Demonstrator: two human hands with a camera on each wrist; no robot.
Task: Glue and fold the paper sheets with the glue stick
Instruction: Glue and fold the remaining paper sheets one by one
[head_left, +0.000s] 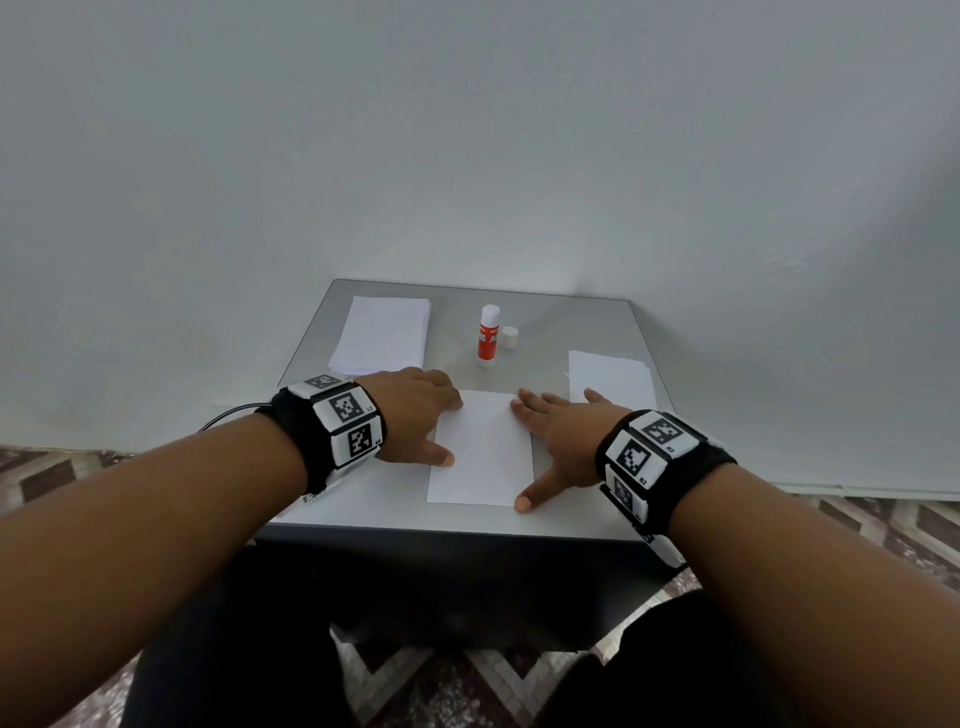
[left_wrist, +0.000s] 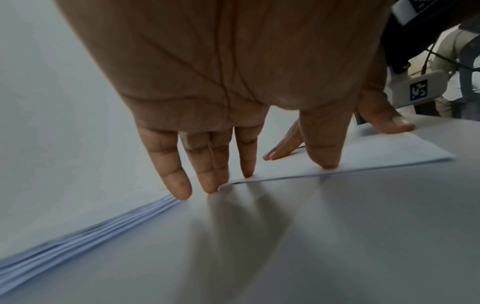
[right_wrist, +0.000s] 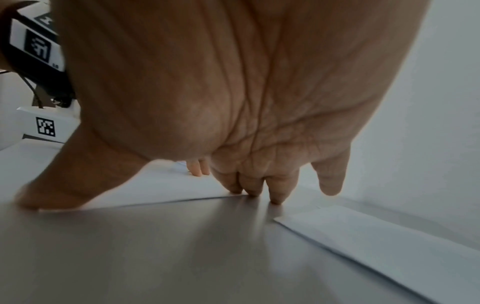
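The desk (head_left: 597, 519) is taken as landmark. At its near middle a paper sheet (head_left: 480, 452) is pressed flat by the left hand (head_left: 415, 410) and right hand (head_left: 558, 431), fingers (left_wrist: 246, 164) spread straight. At its far middle the glue stick (head_left: 488, 335) is stood upright.

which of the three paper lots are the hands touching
The single sheet nearest the person, between both hands; the stack far left and pile right lie untouched.
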